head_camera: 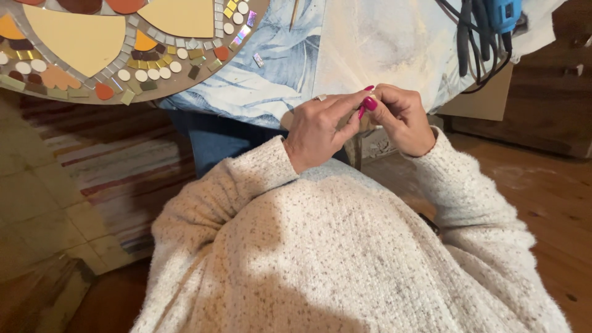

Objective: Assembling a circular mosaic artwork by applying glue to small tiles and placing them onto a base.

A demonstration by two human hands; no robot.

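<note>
The left hand [317, 129] and right hand [401, 117] meet just under the worktop [345, 43]. Their fingertips pinch together, but what the grips hold is too small to see. The mosaic [92, 49] lies far left.

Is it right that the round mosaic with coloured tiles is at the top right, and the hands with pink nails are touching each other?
Not quite. The head view shows the round mosaic with coloured tiles at the top left, not the top right. The rest holds: the left hand and right hand, both with pink nails, meet at the fingertips.
</note>
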